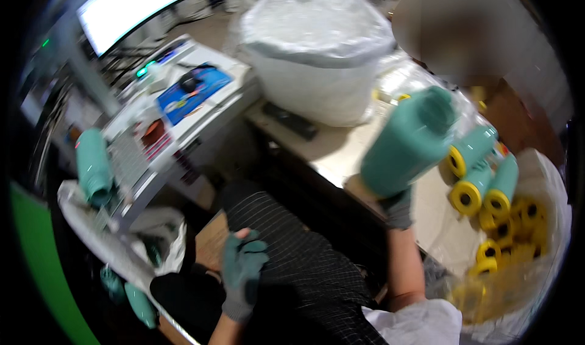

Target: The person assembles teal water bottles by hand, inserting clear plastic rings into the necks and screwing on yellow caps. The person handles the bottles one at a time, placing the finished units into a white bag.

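My right hand (397, 208), in a dark grey-green glove, is wrapped round the lower end of a large teal plastic bottle (407, 144). The bottle tilts over the pale bench, its mouth up and to the right, a little yellow showing at its base; motion blurs it. Low over my dark striped trousers is my left hand (242, 266), also gloved, with the thumb tip bare. Its fingers are loosely bent and nothing shows in them. To the right of the held bottle lie several teal bottles (481, 173) with yellow ring-shaped ends facing me.
A big white sack (317, 59) stands at the bench's back. Yellow parts (509, 235) fill a clear bag at right. The left desk holds a monitor (131, 10), keyboard (126, 156), blue mat (195, 95) and standing teal bottle (93, 165). More bottles (140, 305) lie low left.
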`<state>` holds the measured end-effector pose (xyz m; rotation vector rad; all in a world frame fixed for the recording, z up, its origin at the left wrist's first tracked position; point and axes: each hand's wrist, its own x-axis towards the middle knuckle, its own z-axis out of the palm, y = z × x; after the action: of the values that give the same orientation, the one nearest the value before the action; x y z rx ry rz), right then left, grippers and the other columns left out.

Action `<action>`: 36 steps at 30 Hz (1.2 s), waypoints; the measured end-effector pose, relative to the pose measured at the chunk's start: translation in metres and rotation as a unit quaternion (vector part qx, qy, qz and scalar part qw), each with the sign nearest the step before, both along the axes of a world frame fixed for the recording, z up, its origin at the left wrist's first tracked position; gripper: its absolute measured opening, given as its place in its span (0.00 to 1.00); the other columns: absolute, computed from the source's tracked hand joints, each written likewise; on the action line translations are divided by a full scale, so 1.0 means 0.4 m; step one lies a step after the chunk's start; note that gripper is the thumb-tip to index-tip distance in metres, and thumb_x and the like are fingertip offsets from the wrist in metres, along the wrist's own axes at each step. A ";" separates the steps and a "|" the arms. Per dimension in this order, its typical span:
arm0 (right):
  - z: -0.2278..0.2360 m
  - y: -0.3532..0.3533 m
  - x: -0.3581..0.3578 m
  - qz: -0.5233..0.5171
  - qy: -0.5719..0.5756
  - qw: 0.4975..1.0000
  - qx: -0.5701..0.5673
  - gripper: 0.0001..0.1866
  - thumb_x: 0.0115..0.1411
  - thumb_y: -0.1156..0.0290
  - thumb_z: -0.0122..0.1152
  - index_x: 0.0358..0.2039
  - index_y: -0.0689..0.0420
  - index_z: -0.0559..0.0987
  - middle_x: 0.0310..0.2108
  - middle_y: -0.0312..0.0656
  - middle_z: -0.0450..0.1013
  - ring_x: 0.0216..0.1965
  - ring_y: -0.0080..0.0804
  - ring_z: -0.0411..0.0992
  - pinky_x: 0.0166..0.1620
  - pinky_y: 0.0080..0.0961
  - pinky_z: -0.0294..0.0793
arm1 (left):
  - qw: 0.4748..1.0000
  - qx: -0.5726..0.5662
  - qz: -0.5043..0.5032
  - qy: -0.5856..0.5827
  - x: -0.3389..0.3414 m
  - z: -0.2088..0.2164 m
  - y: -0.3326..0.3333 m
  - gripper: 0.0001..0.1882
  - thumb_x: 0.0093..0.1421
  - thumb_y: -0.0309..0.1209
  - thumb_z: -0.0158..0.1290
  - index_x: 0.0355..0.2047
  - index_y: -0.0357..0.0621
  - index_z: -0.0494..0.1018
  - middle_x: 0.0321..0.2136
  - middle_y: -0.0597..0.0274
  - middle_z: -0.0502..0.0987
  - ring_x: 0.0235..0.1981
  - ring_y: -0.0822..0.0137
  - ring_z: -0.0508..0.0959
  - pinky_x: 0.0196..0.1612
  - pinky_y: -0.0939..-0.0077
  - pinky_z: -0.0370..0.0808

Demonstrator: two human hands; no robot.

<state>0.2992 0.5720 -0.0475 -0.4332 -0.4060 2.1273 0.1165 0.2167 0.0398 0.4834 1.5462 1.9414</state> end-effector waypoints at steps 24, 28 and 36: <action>0.783 0.412 -0.718 0.081 -0.691 0.240 0.677 0.78 0.24 0.26 0.81 0.78 0.26 0.52 0.79 0.60 0.32 0.77 0.75 0.33 0.75 0.63 0.43 | 0.992 -0.088 0.052 -0.079 -0.089 -0.169 -0.026 0.14 0.69 0.24 0.53 0.53 0.31 0.71 0.38 0.58 0.78 0.36 0.71 0.78 0.40 0.75 0.76; 0.757 0.438 -0.742 0.147 -0.648 0.246 0.706 0.61 0.30 0.43 0.85 0.71 0.35 0.70 0.74 0.59 0.49 0.66 0.60 0.68 0.66 0.49 0.71 | 0.982 -0.145 0.042 -0.113 -0.096 -0.201 -0.072 0.19 0.69 0.28 0.56 0.57 0.31 0.70 0.41 0.58 0.78 0.41 0.72 0.78 0.44 0.76 0.78; 0.726 0.411 -0.775 0.110 -0.704 0.165 0.681 0.48 0.41 0.58 0.81 0.67 0.40 0.74 0.72 0.51 0.52 0.58 0.57 0.74 0.59 0.45 0.79 | 0.976 -0.149 0.076 -0.136 -0.111 -0.247 -0.082 0.13 0.68 0.26 0.55 0.50 0.31 0.73 0.34 0.59 0.78 0.34 0.71 0.78 0.38 0.76 0.77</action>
<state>-0.0108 0.7364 0.2430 -0.9857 -3.0155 -0.1379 0.0719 0.1840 -0.0591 -0.0291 1.6903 1.7526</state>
